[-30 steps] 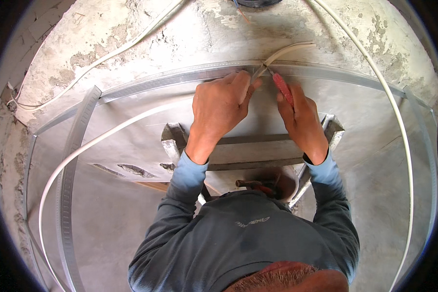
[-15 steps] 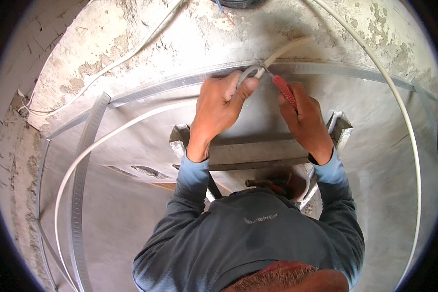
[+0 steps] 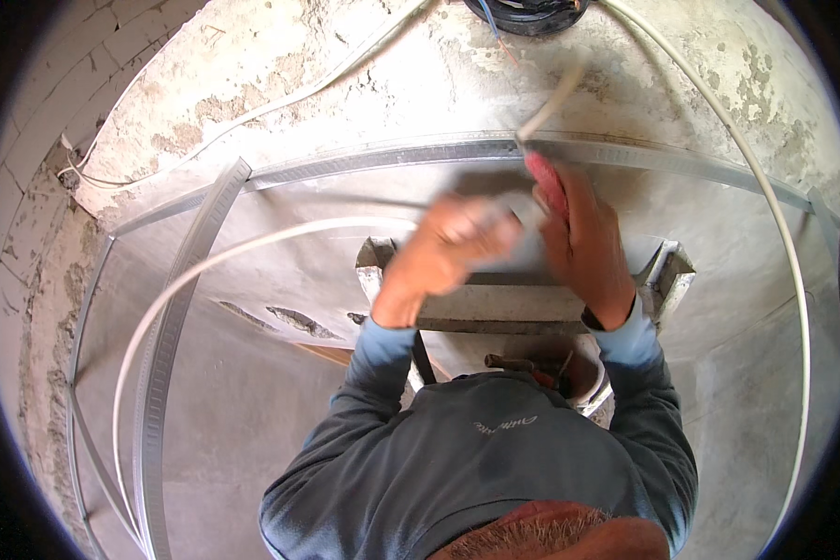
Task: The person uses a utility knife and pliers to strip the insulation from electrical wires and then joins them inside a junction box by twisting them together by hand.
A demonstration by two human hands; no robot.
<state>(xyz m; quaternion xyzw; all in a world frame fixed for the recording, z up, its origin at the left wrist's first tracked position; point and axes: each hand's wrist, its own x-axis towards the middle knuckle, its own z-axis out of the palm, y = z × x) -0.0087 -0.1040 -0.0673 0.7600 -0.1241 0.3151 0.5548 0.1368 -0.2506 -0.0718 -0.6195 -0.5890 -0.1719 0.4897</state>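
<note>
Rough plaster wall [image 3: 420,89] fills the bkgd, a metal channel [image 3: 383,158] curving across it. Person's dark shirt [image 3: 476,457] takes up the lower centre; both sleeved arms go up from it, elbows bent out, wrists in, hands close together just below the channel. White cable [image 3: 280,231] loops in from lower L & runs into the L hand [image 3: 453,241], which is badly blurred but looks curled round it, thumb side toward the R; exact finger positions can't be told. R hand [image 3: 583,238] is fisted w/ knuckles up, gripping a red-handled tool [image 3: 549,182] angled up-L; its tip is too smeared to ID. Pale strip [image 3: 553,103] above the tip is also blurred; contact unclear. Black coil [image 3: 532,13] is cut off at top edge. Bucket [image 3: 585,373] is partly hidden behind the shirt. Only writing: small light lettering [image 3: 506,426] on the shirt, stylised, not clearly legible.
</note>
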